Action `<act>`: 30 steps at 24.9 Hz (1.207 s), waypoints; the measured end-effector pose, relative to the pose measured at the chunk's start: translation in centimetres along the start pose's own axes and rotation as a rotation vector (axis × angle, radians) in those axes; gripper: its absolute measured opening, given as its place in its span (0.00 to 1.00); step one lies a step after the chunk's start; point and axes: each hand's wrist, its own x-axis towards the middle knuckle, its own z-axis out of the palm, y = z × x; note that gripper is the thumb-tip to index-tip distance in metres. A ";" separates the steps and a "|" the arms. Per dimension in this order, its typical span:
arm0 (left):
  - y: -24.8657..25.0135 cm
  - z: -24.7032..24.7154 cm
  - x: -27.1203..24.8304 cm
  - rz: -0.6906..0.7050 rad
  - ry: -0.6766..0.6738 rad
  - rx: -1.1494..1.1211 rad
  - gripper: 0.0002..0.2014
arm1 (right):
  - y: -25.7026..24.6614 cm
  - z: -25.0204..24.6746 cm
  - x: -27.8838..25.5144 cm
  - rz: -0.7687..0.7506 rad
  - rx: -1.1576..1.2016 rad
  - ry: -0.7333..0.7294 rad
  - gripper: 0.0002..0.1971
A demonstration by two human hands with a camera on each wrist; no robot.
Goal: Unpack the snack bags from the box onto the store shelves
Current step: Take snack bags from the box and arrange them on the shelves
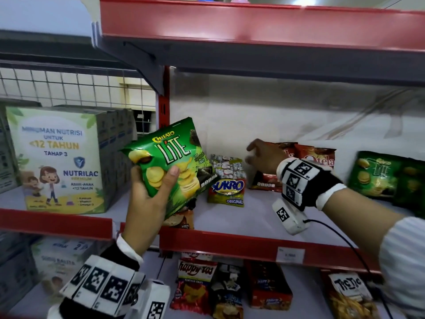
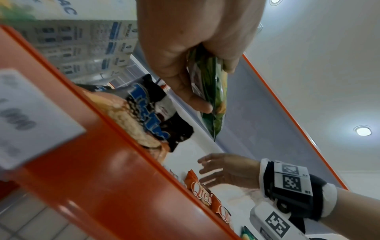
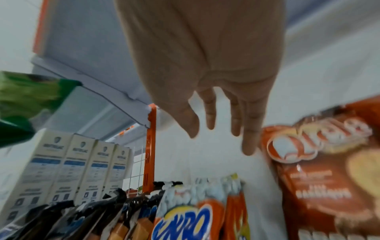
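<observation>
A green Chitato Lite snack bag (image 1: 170, 157) is held up in front of the middle shelf (image 1: 253, 217), and my left hand (image 1: 149, 189) grips its lower part, thumb across the front. In the left wrist view the bag (image 2: 216, 123) shows edge-on, pinched by my left hand (image 2: 213, 87). My right hand (image 1: 255, 155) reaches into the shelf with fingers spread and holds nothing, right beside the red-brown Qtela bags (image 1: 315, 157). The right wrist view shows my right hand (image 3: 222, 129) with straight fingers, its fingertips at the left edge of a Qtela bag (image 3: 329, 170). The box is out of view.
Sukro bags (image 1: 227, 180) stand between my two hands. More green Lite bags (image 1: 379, 176) lean at the far right. Nutrilac cartons (image 1: 59, 157) fill the left bay behind a red post (image 1: 163, 107). Dark snack bags (image 1: 181, 219) lie at the shelf front. Snacks (image 1: 195, 284) fill the lower shelf.
</observation>
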 end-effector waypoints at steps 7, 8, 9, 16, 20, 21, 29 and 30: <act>0.8 10.9 -3.5 -0.088 -0.263 -0.103 0.24 | 3.4 -7.5 -10.1 -0.215 0.801 -0.126 0.30; 0.8 13.0 -4.3 -0.087 -0.302 -0.125 0.22 | 4.9 -8.3 -11.4 -0.198 0.818 -0.125 0.34; 0.9 15.0 -5.2 -0.081 -0.336 -0.134 0.21 | 6.7 -9.0 -12.6 -0.169 0.810 -0.098 0.37; -1.1 27.8 -11.2 -0.193 -0.669 0.095 0.31 | 21.6 -14.5 -16.7 0.077 0.786 0.155 0.27; -3.4 32.2 -13.0 -0.176 -0.640 0.459 0.32 | 29.9 -17.6 -16.3 0.297 0.688 0.367 0.26; -4.0 32.4 -13.1 -0.134 -0.617 0.588 0.28 | 31.1 -17.9 -15.7 0.341 0.662 0.373 0.25; -4.9 32.9 -13.9 0.019 -0.527 0.985 0.18 | 33.7 -16.0 -6.9 0.518 0.098 0.136 0.22; -4.8 32.9 -14.0 0.028 -0.523 1.005 0.18 | 33.7 -15.3 -6.2 0.524 0.011 0.102 0.20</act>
